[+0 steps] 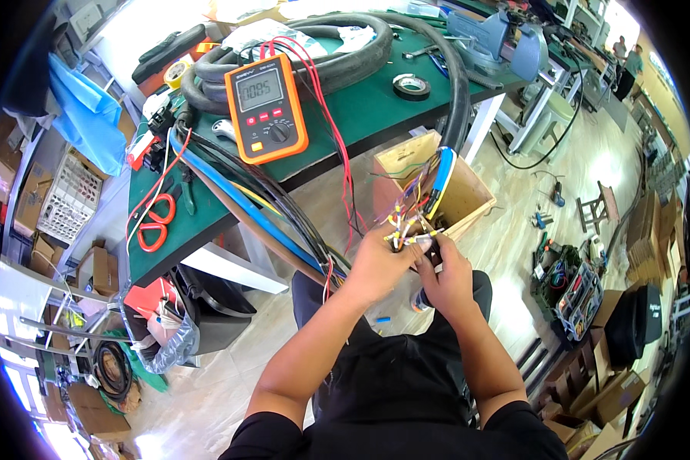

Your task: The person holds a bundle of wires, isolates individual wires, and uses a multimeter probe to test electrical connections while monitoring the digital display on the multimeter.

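Observation:
In front of my lap both hands are closed at the stripped end of a thick black cable (458,96) that hangs off the bench. My left hand (377,264) pinches a bundle of thin wires (403,219) with white and yellow sleeves on their ends. Close against it, my right hand (448,277) has its thumb and fingers pressed together; what lies between them is too small to make out. Thicker blue wire (442,172) comes out of the same cable. An orange multimeter (270,109) with a lit display stands on the bench, its red test leads (337,138) hanging toward my hands.
A wooden box (479,205) stands just beyond my hands. On the green bench (345,115) are coiled cable, black tape (411,87), red-handled scissors (156,222) and a blue vise (479,34). Blue and black cables (241,203) droop over its edge. A lined bin (161,349) is left, a toolbox (579,299) right.

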{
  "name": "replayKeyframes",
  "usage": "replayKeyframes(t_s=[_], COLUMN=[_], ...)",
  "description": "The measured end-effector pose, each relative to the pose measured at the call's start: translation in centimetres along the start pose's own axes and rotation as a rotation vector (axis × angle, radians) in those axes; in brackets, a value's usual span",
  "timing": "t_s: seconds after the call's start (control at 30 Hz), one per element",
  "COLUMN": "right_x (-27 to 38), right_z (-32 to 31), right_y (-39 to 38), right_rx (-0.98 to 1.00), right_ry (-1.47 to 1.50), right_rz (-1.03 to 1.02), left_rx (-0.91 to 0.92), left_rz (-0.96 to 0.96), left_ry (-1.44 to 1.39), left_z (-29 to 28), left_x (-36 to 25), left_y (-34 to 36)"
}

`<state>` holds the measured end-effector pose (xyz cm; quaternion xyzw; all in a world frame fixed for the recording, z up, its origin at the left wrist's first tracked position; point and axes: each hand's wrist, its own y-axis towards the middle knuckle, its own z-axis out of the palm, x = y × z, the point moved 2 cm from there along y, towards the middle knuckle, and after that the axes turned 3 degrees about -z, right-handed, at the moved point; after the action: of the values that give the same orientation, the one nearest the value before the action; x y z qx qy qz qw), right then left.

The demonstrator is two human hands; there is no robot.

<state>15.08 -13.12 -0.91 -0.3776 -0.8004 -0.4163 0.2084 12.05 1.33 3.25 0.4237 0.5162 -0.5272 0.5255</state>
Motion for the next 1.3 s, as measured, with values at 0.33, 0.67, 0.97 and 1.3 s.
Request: replayKeyframes(t_s=[0.33, 0.67, 0.97, 1.3], right_x=[0.1, 14.9, 16.9, 16.2], right_z=[-1.4, -1.5, 12.5, 13.4], right_y=[0.2, 6.2, 13.2, 13.1], right_rx=[-0.079, 0.071, 0.144, 0.058], right_ry=[0.057, 0.029, -0.285, -0.329], right_rz=[-0.01, -0.634, -0.533, -0.503], left_rx=[-0.052, -0.165, -0.194, -0.1], left_rz=[-0.057, 0.631, -0.115, -0.065], left_ry=[-0.009, 0.408, 0.35, 0.273], left_z=[0.0, -1.0, -1.5, -1.5], left_x=[0.2, 6.7, 5.3, 6.9], left_y=[0.2, 4.1, 3.7, 3.5])
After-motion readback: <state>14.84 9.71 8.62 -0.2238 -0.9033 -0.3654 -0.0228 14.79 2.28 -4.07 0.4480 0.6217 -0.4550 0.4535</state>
